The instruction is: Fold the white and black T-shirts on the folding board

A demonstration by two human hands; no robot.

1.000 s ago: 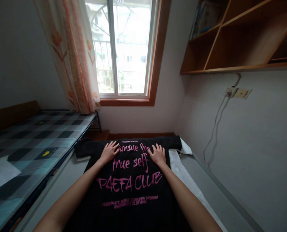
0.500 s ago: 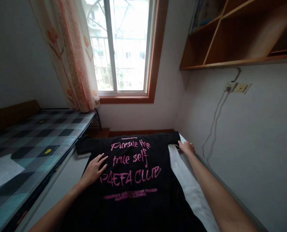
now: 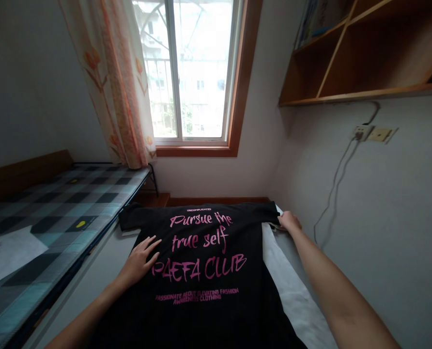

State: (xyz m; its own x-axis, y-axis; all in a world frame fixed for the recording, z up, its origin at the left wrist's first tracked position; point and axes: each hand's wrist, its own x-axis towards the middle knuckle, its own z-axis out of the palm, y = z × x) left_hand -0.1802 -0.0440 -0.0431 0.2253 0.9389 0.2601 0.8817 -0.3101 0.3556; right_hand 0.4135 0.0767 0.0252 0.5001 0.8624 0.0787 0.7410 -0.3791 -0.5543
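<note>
A black T-shirt (image 3: 201, 322) with pink lettering lies spread out, its collar end away from me. My left hand (image 3: 141, 257) rests flat on its left side, fingers apart, beside the printed words. At the far right, my right hand (image 3: 289, 221) pinches the edge of the right sleeve, with the fingertips partly hidden. White cloth (image 3: 296, 295) shows from under the shirt along its right side. The shirt's lower end runs out of view at the bottom.
A bed with a checked cover (image 3: 103, 186) stands on the left, with a white paper (image 3: 12, 252) on it. A curtain (image 3: 121, 97) hangs by the window (image 3: 201, 87). Wooden shelves (image 3: 347, 94) overhang on the right, above a socket (image 3: 363, 132) with a dangling cord (image 3: 334, 186).
My right hand has drawn the right sleeve slightly outward to the right, and the sleeve looks straighter. My left hand stays on the shirt. The whole view has shifted a little.
</note>
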